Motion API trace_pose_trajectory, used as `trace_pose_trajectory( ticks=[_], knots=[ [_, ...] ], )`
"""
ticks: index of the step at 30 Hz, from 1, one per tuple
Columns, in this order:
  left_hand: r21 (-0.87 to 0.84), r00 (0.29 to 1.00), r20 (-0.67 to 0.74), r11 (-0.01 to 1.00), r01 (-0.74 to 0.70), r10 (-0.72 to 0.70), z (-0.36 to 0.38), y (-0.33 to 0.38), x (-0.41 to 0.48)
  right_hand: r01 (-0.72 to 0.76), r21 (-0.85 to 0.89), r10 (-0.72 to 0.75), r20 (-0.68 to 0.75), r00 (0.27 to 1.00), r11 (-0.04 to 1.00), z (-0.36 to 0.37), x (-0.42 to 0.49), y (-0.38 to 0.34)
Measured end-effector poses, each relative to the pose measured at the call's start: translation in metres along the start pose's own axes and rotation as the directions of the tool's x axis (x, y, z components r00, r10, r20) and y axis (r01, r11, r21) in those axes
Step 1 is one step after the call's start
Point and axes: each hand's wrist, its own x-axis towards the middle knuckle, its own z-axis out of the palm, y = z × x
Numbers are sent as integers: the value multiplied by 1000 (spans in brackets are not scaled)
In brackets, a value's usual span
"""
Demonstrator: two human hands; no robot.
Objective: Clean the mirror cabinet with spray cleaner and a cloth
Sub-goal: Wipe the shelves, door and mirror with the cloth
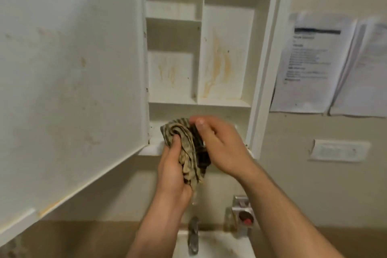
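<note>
Cloth (188,148) bunched between 2 hands, left hand (173,172) gripping it, right hand (219,142) clasping its top

cabinet (209,48) top and door (73,69) left side cut off by the frame; the mirror face of the door is turned away, not visible. text on the papers (310,63) too blurred to read, right sheet cut by the edge. cloth (188,153) partly covered by left hand (171,172) and right hand (219,142), a dark thing within it unidentifiable; tap (193,234) and sink (219,245) blurred, sink cropped at the bottom.
</note>
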Motion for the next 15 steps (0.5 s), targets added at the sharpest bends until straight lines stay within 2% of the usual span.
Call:
trace_pose_trajectory(
  ticks=[1, 3, 6, 8, 10, 12, 15],
  knots=[
    [63, 993, -7, 991, -117, 118, 14, 11, 5, 104, -83, -109, -56, 992, 991, -14, 18, -2],
    [181, 940, -7, 925, -335, 341, 47, 30, 11, 205, -329, -254, -115, 960, 922, -41, 52, -2],
    [390, 809, 44, 735, -554, 586, 97, 48, 23, 193, -662, -416, -197, 888, 724, -85, 98, 10],
    [517, 710, 120, 567, -641, 694, 128, 56, 39, 119, -776, -439, -216, 872, 619, -114, 126, 17],
    [606, 604, 237, 370, -704, 761, 156, 58, 54, 54, -838, -404, -204, 892, 543, -140, 148, 27],
    [667, 536, 365, 188, -721, 761, 173, 62, 73, 51, -882, -386, -152, 910, 468, -150, 161, 34],
    [684, 428, 513, -53, -727, 743, 198, 76, 100, 90, -897, -443, -125, 888, 433, -158, 176, 37]
  ],
)
